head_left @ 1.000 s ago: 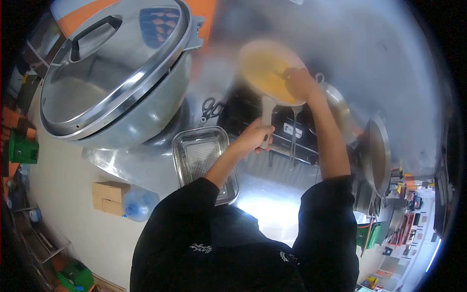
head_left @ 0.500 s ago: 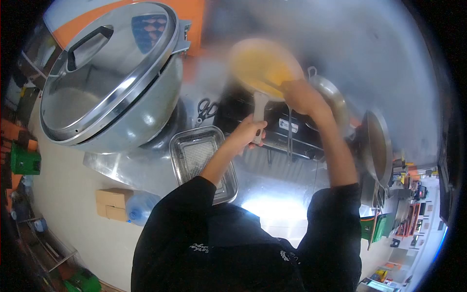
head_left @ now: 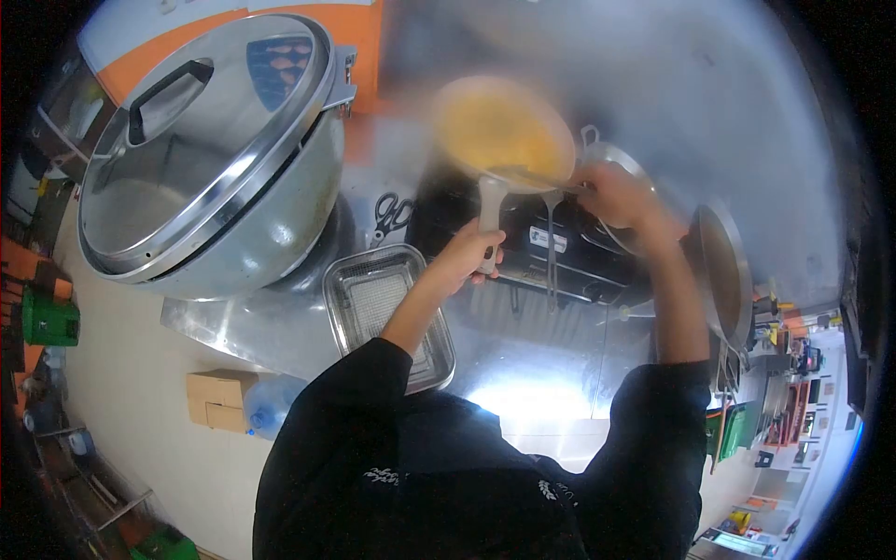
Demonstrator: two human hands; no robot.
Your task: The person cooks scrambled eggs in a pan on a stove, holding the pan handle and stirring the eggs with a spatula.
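My left hand (head_left: 473,252) is wrapped round the pale handle of a frying pan (head_left: 467,131) above the black stove (head_left: 448,213). A yellow, egg-like mixture (head_left: 504,126) covers the pan's inside, blurred by haze. In my right hand (head_left: 616,194) is a thin cooking utensil (head_left: 537,177), its far end at the pan's near right rim; its exact kind is unclear. A long-handled metal utensil (head_left: 552,257) hangs down across the stove front, below the pan. Right of my right hand, partly hidden by it, sits a metal pan (head_left: 627,166).
A large lidded metal cooker (head_left: 271,219) stands at the left. Black scissors (head_left: 392,215) and a wire-mesh tray (head_left: 371,303) lie on the steel counter (head_left: 523,364). A big wok-like pan (head_left: 723,271) leans at the right. A cardboard box (head_left: 219,399) and a blue bottle (head_left: 271,406) stand lower left.
My right hand has moved right, drawing the utensil from the middle of the yellow mixture to the pan's near right rim. My left hand stays on the handle, and the pan's tilt looks slightly different.
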